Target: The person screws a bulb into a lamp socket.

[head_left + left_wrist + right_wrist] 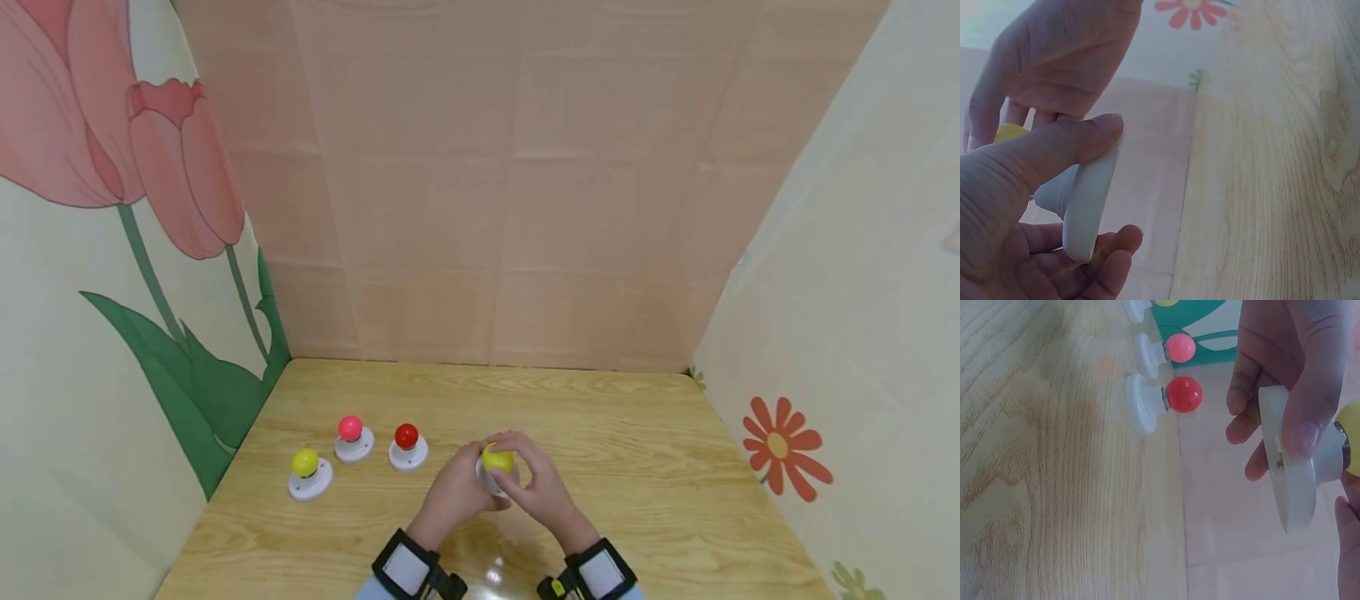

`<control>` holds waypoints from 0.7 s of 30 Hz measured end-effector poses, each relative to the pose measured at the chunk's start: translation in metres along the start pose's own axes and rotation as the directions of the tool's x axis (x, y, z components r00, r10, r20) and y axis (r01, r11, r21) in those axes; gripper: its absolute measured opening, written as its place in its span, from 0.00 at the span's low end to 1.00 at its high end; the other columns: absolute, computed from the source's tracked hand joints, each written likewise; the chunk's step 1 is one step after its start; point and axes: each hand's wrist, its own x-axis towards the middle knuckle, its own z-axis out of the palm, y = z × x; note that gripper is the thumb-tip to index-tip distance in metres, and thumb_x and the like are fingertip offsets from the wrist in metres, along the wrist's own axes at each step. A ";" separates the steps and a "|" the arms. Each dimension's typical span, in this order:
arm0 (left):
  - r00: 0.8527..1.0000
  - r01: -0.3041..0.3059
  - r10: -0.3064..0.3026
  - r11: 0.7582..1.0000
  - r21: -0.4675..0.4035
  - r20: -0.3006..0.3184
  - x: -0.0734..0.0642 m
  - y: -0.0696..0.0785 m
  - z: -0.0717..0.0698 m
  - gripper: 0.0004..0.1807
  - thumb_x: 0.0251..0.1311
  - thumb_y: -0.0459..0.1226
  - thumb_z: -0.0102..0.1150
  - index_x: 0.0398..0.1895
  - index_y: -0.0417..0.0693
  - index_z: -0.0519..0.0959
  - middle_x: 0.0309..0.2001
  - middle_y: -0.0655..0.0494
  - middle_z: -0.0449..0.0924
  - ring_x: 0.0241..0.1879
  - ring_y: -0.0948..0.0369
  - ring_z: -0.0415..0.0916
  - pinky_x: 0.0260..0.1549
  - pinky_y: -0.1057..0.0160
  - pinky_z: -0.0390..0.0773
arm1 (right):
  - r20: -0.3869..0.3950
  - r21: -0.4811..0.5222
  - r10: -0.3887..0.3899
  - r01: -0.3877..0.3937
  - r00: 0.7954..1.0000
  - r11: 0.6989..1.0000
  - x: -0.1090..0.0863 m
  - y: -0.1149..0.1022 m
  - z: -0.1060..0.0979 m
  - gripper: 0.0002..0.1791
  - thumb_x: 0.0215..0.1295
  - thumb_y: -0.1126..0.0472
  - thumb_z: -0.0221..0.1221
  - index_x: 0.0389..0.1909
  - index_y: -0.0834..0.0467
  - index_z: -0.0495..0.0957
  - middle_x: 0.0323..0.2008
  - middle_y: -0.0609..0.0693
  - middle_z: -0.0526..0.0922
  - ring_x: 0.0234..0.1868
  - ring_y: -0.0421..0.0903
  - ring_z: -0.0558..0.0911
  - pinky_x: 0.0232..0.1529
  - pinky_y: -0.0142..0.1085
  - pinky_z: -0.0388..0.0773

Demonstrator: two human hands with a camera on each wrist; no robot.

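A white round lamp socket (1088, 209) is gripped by my left hand (459, 487), with the thumb on one side of its base and fingers on the other. A yellow bulb (498, 457) sits in that socket. My right hand (546, 487) pinches the bulb between thumb and fingers, seen from above in the head view. In the right wrist view the socket is tilted on edge, showing a small brass screw (1280, 462) and the bulb's metal collar (1344, 445). Most of my right hand is out of that view.
On the left of the wooden table (637, 442) stand three more white sockets: one with a yellow bulb (305, 462), one with a pink bulb (350, 428) and one with a red bulb (407, 436). A pinkish sheet (510, 208) hangs behind the table, with flower-printed walls at both sides.
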 end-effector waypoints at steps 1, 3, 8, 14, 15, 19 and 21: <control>1.000 -0.002 0.002 1.000 -0.002 0.001 0.000 0.000 0.000 0.42 0.33 0.43 0.81 0.57 0.46 0.74 0.50 0.53 0.80 0.47 0.56 0.79 0.49 0.52 0.78 | 0.001 -0.004 0.012 -0.012 1.000 1.000 0.000 0.000 0.000 0.16 0.56 0.72 0.65 0.46 0.66 0.75 0.48 0.61 0.80 0.51 0.57 0.78 0.62 0.32 0.69; 1.000 0.002 -0.002 1.000 -0.004 0.006 -0.001 0.001 0.000 0.41 0.33 0.43 0.81 0.57 0.47 0.74 0.50 0.54 0.80 0.47 0.57 0.79 0.49 0.52 0.78 | 0.000 -0.013 0.034 -0.034 0.999 0.999 0.000 -0.001 0.000 0.18 0.55 0.71 0.66 0.47 0.66 0.74 0.46 0.60 0.79 0.49 0.55 0.79 0.56 0.33 0.73; 1.000 0.016 -0.017 1.000 0.011 0.026 0.000 0.001 0.000 0.42 0.35 0.44 0.81 0.58 0.45 0.73 0.50 0.54 0.79 0.47 0.57 0.78 0.48 0.52 0.78 | -0.013 -0.033 0.074 -0.075 0.997 0.997 0.001 -0.003 0.000 0.20 0.52 0.69 0.69 0.45 0.65 0.74 0.44 0.57 0.77 0.46 0.51 0.78 0.50 0.35 0.76; 0.999 0.022 -0.022 1.000 0.011 0.029 0.001 0.002 0.000 0.42 0.35 0.45 0.81 0.58 0.44 0.73 0.50 0.53 0.79 0.46 0.57 0.79 0.48 0.52 0.79 | -0.012 -0.044 0.103 -0.103 0.995 0.994 0.001 -0.004 0.000 0.17 0.53 0.68 0.69 0.42 0.62 0.75 0.45 0.58 0.75 0.47 0.50 0.76 0.49 0.35 0.77; 0.999 0.023 -0.023 1.000 0.011 0.026 0.001 0.002 0.000 0.42 0.35 0.45 0.81 0.58 0.44 0.73 0.50 0.52 0.79 0.46 0.57 0.79 0.48 0.52 0.79 | -0.012 -0.048 0.106 -0.107 0.994 0.993 0.001 -0.004 0.000 0.17 0.53 0.68 0.69 0.42 0.61 0.75 0.46 0.58 0.75 0.48 0.51 0.76 0.50 0.36 0.77; 0.999 0.029 -0.030 0.999 0.020 0.017 0.001 0.001 0.000 0.43 0.35 0.45 0.80 0.58 0.43 0.73 0.51 0.51 0.79 0.47 0.55 0.79 0.48 0.50 0.79 | -0.011 -0.050 0.108 -0.109 0.994 0.993 -0.001 -0.004 0.000 0.15 0.56 0.68 0.67 0.44 0.62 0.75 0.57 0.61 0.74 0.58 0.58 0.74 0.59 0.44 0.73; 0.999 0.030 -0.031 0.999 0.020 0.014 0.002 0.001 0.001 0.42 0.35 0.45 0.80 0.58 0.43 0.73 0.51 0.51 0.79 0.47 0.55 0.79 0.49 0.50 0.78 | -0.009 -0.047 0.095 -0.096 0.995 0.994 -0.001 -0.003 0.000 0.15 0.58 0.69 0.65 0.45 0.62 0.75 0.62 0.63 0.71 0.63 0.61 0.71 0.64 0.41 0.67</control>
